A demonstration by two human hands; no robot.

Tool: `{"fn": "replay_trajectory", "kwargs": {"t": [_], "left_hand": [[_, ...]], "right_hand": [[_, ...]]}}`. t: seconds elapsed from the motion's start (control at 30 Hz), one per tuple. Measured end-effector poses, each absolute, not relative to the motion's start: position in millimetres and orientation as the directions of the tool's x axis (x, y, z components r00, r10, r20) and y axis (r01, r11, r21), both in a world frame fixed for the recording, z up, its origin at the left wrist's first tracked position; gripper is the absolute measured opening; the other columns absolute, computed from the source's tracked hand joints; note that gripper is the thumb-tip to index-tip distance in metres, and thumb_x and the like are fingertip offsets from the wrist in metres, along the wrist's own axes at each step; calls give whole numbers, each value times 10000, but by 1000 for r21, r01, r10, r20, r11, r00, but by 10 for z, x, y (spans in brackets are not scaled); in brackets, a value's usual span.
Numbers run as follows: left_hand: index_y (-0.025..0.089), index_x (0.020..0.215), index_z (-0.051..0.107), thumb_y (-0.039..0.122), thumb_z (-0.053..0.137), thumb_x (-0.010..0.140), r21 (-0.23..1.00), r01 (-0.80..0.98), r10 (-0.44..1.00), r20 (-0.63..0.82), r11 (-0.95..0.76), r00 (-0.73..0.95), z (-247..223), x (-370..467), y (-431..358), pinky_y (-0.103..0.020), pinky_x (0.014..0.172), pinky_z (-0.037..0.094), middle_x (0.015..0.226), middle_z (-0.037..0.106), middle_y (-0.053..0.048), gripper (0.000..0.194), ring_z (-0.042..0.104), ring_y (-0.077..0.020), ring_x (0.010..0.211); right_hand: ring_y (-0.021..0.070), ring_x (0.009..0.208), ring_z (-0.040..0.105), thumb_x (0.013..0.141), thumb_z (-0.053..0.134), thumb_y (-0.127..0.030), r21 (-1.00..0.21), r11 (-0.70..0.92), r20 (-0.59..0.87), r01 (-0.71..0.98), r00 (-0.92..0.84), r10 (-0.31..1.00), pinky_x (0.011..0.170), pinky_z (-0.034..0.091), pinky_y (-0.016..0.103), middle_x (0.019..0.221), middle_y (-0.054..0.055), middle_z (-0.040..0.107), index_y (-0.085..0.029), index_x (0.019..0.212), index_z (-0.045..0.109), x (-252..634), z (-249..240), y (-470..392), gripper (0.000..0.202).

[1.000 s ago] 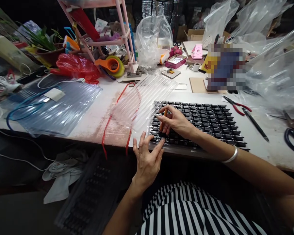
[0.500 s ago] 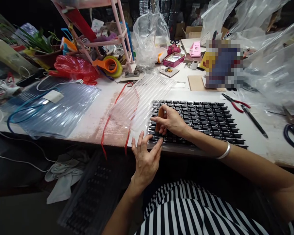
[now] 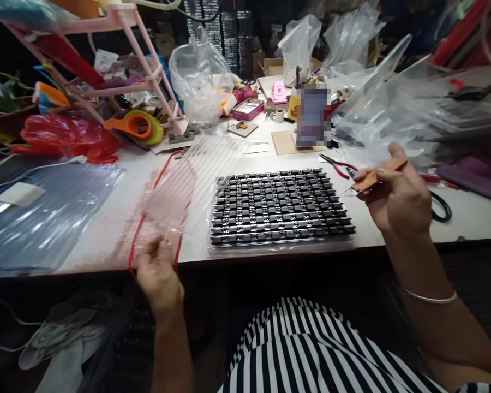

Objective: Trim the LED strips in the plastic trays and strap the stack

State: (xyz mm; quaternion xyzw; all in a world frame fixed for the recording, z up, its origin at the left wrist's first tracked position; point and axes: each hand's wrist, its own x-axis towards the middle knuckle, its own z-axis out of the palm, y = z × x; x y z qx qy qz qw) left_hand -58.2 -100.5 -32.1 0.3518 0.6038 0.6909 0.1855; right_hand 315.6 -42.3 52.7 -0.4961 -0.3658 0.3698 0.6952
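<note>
My right hand is raised over the right side of the table, its fingers closed around a tool with an orange-brown handle. A thin metal tip points left from it; its exact kind is unclear. At the table's front edge, my left hand is smeared by motion, fingers curled. It is at the near edge of a clear ribbed plastic sheet and beside a red ribbon; whether it grips either is unclear. Between the hands lies a clear tray holding rows of small black electronic parts.
Red-handled pliers lie right of the tray, and dark scissor handles are behind my right wrist. Blue-tinted plastic sheets cover the left. A pink rack, plastic bags and a brown board stand or lie farther back.
My right hand has lifted off the black parts and moved right with the orange-brown tool. My left hand has left the tray's corner and moved left. The view has turned right.
</note>
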Motion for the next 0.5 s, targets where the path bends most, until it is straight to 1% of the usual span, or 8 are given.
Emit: {"fn": "replay_trajectory", "kwargs": {"t": [0.03,0.07,0.1,0.13,0.23,0.33,0.43,0.5], "left_hand": [[182,1001,596,298,662,775,980,-7,703,138,-199,-698,-321,-646,-961,-406,992,422,923,582,-21,263,605,-155,899],[186,989,580,286,681,748,971,-145,726,40,-190,-686,-311,-695,-926,-409,989,431,902,577,-9,279,617,-149,868],[189,969,565,268,696,726,956,-235,744,-26,-177,-667,-293,-726,-901,-412,990,436,889,574,-2,287,627,-150,856],[184,940,553,250,703,714,944,-288,753,-71,-161,-654,-268,-739,-883,-415,994,439,881,574,-1,279,637,-158,860],[151,861,536,202,649,756,924,-372,743,-185,-93,-644,-188,-711,-846,-407,1029,427,899,600,-38,163,642,-184,930],[139,867,547,145,547,825,908,-419,730,-276,-15,-625,-150,-686,-790,-371,1060,405,934,633,-71,42,628,-169,998],[151,875,560,165,518,856,910,-414,715,-299,15,-632,-151,-730,-704,-357,1062,411,953,641,-66,48,622,-158,1021],[157,880,572,194,500,874,916,-397,699,-320,56,-639,-143,-774,-643,-356,1061,413,947,638,-56,81,620,-150,1030]], "right_hand": [[130,511,537,765,452,-77,-963,217,109,-158,506,855,449,349,243,636,6,632,-173,1359,322,3312,424,-434,616],[130,516,539,764,450,-80,-966,203,85,-162,542,836,453,344,241,636,12,635,-168,1335,338,3446,312,-438,588],[131,530,548,768,455,-92,-967,195,69,-165,568,821,455,339,235,641,20,639,-167,1305,357,3556,197,-437,551],[134,553,564,773,464,-108,-967,191,56,-171,588,807,456,336,228,649,26,642,-170,1277,372,3641,85,-434,516],[154,631,612,781,492,-175,-957,184,9,-222,614,789,456,345,205,668,30,646,-179,1259,354,3766,-186,-430,497],[167,670,628,782,516,-237,-943,214,10,-255,619,785,451,357,200,686,10,643,-193,1291,318,3770,-313,-459,548],[164,700,631,786,544,-266,-927,277,57,-252,635,771,462,368,208,696,-3,631,-205,1317,316,3745,-329,-507,581],[162,704,628,796,548,-290,-924,283,64,-256,627,776,471,374,216,707,-1,630,-210,1333,309,3738,-318,-533,593]]}}
